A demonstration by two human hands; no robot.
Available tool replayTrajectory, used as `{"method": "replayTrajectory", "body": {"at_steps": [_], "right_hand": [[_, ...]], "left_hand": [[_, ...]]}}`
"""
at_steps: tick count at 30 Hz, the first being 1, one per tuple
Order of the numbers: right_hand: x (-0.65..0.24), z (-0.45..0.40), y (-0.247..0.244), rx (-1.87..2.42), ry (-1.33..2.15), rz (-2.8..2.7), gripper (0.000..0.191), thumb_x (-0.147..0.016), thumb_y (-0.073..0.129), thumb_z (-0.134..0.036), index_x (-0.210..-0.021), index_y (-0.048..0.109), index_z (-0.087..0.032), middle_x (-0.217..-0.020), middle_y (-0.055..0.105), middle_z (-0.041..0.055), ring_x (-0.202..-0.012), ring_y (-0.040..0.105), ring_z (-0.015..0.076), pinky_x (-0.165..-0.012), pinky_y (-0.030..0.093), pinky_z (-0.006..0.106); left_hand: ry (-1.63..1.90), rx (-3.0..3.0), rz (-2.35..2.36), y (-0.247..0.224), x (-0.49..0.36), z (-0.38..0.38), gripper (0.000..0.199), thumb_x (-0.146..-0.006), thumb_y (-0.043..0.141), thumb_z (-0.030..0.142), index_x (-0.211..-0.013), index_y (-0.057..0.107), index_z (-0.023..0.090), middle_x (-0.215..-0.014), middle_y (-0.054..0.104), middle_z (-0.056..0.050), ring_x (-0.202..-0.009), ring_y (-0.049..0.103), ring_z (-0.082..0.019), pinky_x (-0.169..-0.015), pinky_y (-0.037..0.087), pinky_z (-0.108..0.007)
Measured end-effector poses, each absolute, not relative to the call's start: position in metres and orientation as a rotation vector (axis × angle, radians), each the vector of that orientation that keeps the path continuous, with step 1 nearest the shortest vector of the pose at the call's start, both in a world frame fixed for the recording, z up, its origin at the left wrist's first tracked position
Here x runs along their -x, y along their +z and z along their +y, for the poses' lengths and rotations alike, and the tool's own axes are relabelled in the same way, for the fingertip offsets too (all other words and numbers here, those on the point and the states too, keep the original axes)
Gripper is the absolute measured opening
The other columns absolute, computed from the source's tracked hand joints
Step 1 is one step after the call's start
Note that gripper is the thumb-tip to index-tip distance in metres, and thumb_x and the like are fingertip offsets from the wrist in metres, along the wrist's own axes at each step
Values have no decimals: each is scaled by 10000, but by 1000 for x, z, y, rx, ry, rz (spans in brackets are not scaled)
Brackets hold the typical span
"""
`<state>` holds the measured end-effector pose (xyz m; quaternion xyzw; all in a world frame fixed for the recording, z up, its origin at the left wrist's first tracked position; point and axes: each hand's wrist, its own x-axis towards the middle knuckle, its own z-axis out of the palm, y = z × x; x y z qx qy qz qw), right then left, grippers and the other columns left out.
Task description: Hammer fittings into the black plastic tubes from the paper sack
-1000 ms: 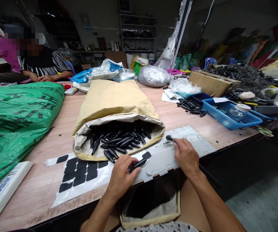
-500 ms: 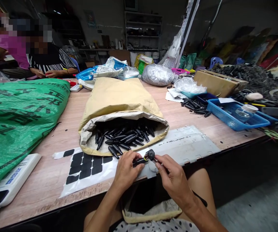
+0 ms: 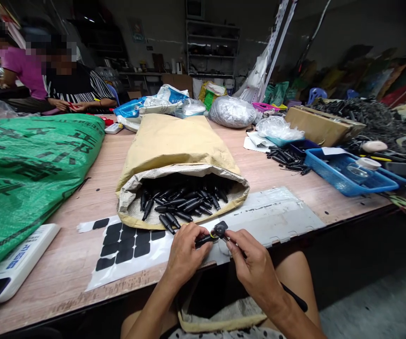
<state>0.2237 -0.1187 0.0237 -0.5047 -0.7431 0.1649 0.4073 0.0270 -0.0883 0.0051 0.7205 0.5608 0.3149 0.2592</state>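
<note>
My left hand point(image 3: 184, 252) is closed around a black tubular piece point(image 3: 204, 239), which lies nearly level with a yellow-green ring near its right end. At that end sits a small black rounded head point(image 3: 220, 229). My right hand point(image 3: 254, 256) pinches a thin shaft just below the head; the fingers hide most of it, and its kind is unclear. Beyond my hands, a tan paper sack point(image 3: 178, 141) lies with its mouth toward me, full of black tubular pieces point(image 3: 189, 203). Left of my left hand is a white sheet with black rounded-square stickers point(image 3: 123, 242).
A grey board point(image 3: 277, 212) lies along the table edge. Another open sack point(image 3: 224, 322) rests on my lap. A green woven sack point(image 3: 29, 165) and a white device point(image 3: 19, 263) stand left, a blue tray point(image 3: 347, 186) right. Two people sit far left.
The camera view has shifted slightly. Both hands keep their hold on the same pieces, with the black head turned a little between them.
</note>
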Motion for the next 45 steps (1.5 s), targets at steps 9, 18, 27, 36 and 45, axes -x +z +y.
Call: {"method": "replayTrajectory", "body": {"at_steps": [9, 18, 27, 36, 45], "right_hand": [[-215, -122, 22, 1206, 344, -1939, 351, -987, 486, -136, -1270, 662, -248, -958, 683, 60, -909, 652, 187, -813, 548, 309], [-227, -117, 26, 1200, 293, -1843, 343, -985, 501, -117, -1274, 644, -233, -1027, 684, 68, -960, 652, 179, -864, 536, 306], [-256, -104, 19, 1337, 218, -1786, 288, -996, 522, -199, -1233, 678, -249, -1068, 704, 52, -1014, 658, 180, -913, 508, 310], [-309, -58, -16, 1779, -263, -1783, 241, -936, 594, -189, -1135, 726, -218, -964, 695, 46, -919, 611, 227, -825, 446, 341], [-297, -63, -18, 1868, -480, -1789, 246, -948, 604, -207, -1174, 698, -233, -981, 682, 36, -873, 553, 214, -773, 366, 335]], "left_hand": [[852, -1926, 1532, 6, -28, -88, 76, -829, 703, 225, -898, 691, 254, -908, 668, -31, -939, 587, -253, -827, 442, -385], [849, -1929, 1519, 7, -28, -88, 98, -824, 698, 203, -908, 703, 255, -907, 673, -26, -927, 582, -246, -833, 428, -379], [874, -1928, 1532, 7, -29, -89, 145, -796, 693, 157, -916, 692, 238, -906, 662, -11, -921, 566, -229, -838, 425, -363], [835, -1992, 1536, 5, -28, -89, 132, -837, 711, 228, -969, 701, 239, -938, 665, -18, -948, 568, -236, -861, 419, -366], [817, -2061, 1492, 4, -25, -87, 307, -1043, 461, 418, -1028, 699, 224, -961, 651, -57, -953, 555, -242, -868, 406, -396]]}}
